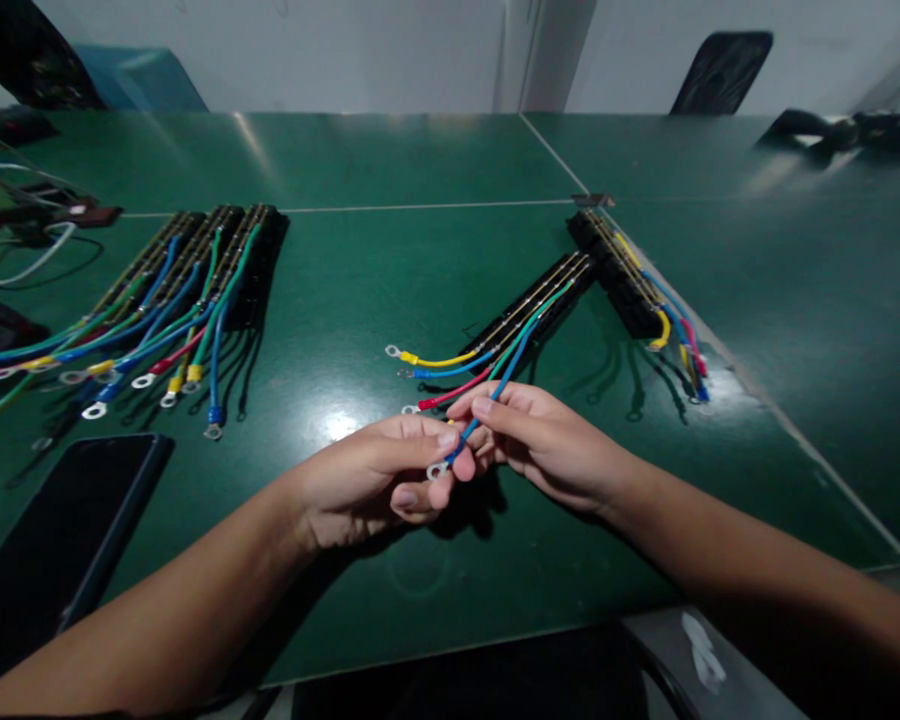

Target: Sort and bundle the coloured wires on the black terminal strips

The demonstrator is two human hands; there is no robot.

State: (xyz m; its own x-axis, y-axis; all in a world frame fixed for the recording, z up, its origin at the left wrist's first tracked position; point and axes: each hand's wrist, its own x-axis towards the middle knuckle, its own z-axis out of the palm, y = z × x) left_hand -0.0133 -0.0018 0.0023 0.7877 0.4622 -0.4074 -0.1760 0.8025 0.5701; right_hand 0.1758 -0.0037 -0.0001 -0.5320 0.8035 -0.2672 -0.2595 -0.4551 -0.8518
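A blue wire (511, 362) runs from a black terminal block (529, 300) toward me and ends in a ring terminal (438, 470) with a blue sleeve. My left hand (390, 465) pinches the wire at its terminal end between thumb and fingers. Just behind it, my right hand (536, 435) grips the same wire with thumb and forefinger. Yellow, blue and red wires with ring terminals spread out to the left of my fingers, from the same block. The green wire (521, 335) passes behind my right hand, its end hidden.
Another wired terminal block (622, 275) lies to the right, touching the first one. Several similar blocks (221, 255) lie side by side at left, wires toward me. A phone (64, 525) rests at the front left of the green table (360, 270). Chairs (724, 72) stand beyond.
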